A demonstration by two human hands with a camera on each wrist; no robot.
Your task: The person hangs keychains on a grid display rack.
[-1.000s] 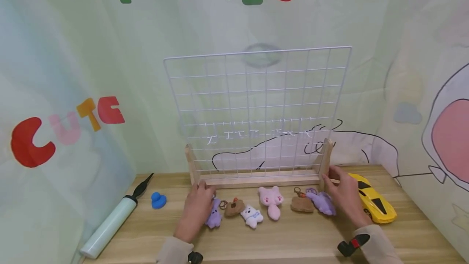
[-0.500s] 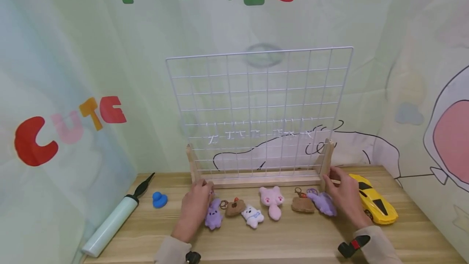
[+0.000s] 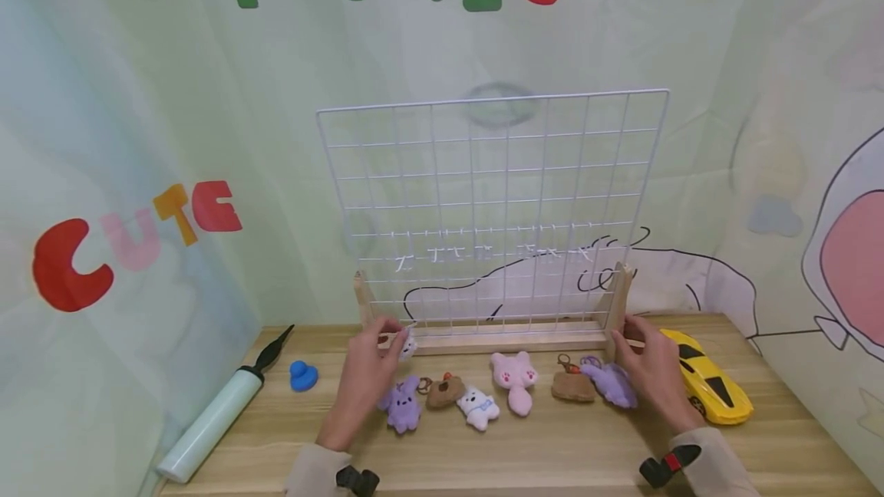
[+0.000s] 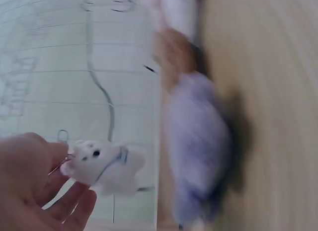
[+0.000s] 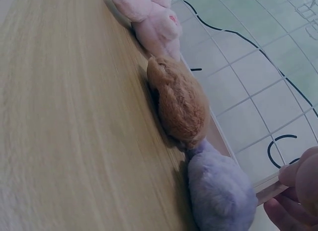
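Observation:
My left hand pinches a white plush keychain by the metal ring at its top. The small plush dangles in front of the left end of the wooden stand. My right hand grips the right end of that stand between thumb and fingers. A white wire grid stands upright in it, with several small white hooks across its lower part. Below my left hand lies a purple plush keychain; another purple plush lies beside my right hand.
Between the hands lie a brown plush, another white plush, a pink plush and a second brown plush. A yellow toy car sits at right. At left are a blue rubber duck and a balloon pump.
My left hand has risen slightly, bringing the white plush keychain into view. The purple plush beneath it shows more fully. My right hand stays on the stand.

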